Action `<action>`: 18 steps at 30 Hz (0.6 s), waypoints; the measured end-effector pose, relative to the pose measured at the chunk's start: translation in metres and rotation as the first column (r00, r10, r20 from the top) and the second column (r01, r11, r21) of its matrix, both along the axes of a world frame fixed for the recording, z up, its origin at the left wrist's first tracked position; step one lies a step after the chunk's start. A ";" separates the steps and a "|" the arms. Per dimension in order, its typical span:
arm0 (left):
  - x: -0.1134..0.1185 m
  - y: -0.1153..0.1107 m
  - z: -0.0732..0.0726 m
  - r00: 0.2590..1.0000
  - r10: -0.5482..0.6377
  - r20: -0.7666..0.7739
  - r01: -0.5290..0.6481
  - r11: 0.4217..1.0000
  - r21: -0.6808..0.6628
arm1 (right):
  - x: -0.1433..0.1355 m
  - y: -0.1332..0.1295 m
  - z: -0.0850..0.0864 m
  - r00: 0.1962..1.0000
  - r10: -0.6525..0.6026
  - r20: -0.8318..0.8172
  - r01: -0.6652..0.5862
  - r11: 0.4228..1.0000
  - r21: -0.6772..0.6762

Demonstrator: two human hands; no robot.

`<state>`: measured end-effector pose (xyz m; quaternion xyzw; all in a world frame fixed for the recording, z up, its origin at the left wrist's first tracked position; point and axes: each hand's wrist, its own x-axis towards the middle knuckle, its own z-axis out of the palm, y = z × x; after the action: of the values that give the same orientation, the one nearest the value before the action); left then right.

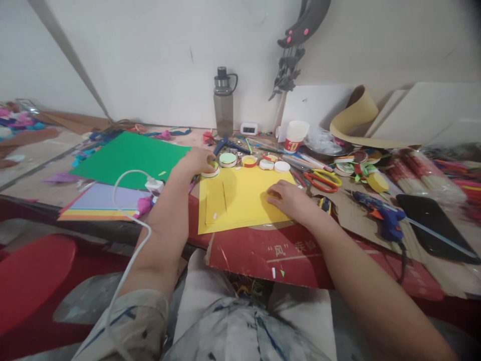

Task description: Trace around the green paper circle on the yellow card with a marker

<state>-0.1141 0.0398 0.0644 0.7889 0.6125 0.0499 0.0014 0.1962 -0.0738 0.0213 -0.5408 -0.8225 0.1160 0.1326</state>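
Observation:
My left hand (pixel 198 160) is at the upper left corner of the yellow paper (pixel 251 195), fingers bent down onto a small round white-rimmed paper piece (pixel 211 171) with some green on top. Fingers partly cover that piece. On the right part of the yellow paper lies my right hand (pixel 283 197), fingers loosely curved and apart, holding nothing. Along the paper's far edge stand similar round pieces: one with a pale green top (pixel 227 159), a yellow one with a red rim (pixel 249 161), and white ones (pixel 281 166). A narrower yellow strip (pixel 216 200) lies on the sheet.
Green paper (pixel 131 158) and a coloured paper stack (pixel 101 200) lie left, crossed by a white cable (pixel 114 188). Scissors (pixel 322 180), a glue gun (pixel 387 220) and a phone (pixel 436 225) lie right. A bottle (pixel 224 108) and paper cups (pixel 295 135) stand behind.

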 end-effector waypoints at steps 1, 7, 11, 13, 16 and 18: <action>0.001 -0.001 0.001 1.000 -0.005 -0.015 0.005 1.000 -0.008 | 0.000 0.000 0.001 1.000 0.003 0.004 -0.003 1.000 -0.001; 0.005 -0.007 0.009 0.992 -0.009 -0.126 -0.006 0.993 -0.116 | -0.001 -0.001 0.002 1.000 -0.001 0.012 0.002 1.000 -0.018; 0.004 -0.007 0.011 0.993 -0.021 -0.113 0.006 0.992 -0.127 | -0.001 0.000 0.002 1.000 0.000 0.011 0.000 1.000 -0.013; 0.003 -0.007 0.011 0.995 -0.033 -0.095 0.020 0.992 -0.128 | 0.000 0.000 0.002 1.000 0.003 0.011 -0.003 1.000 -0.017; 0.002 -0.006 0.010 0.996 -0.050 -0.078 0.040 0.991 -0.130 | 0.000 0.001 0.001 1.000 0.007 0.014 -0.007 1.000 -0.013; 0.001 -0.006 0.009 0.996 -0.058 -0.068 0.049 0.991 -0.123 | 0.001 0.001 0.000 1.000 0.010 0.013 -0.010 1.000 -0.002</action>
<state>-0.1128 0.0340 0.0738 0.8047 0.5928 -0.0157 0.0286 0.1971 -0.0729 0.0209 -0.5376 -0.8259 0.1139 0.1260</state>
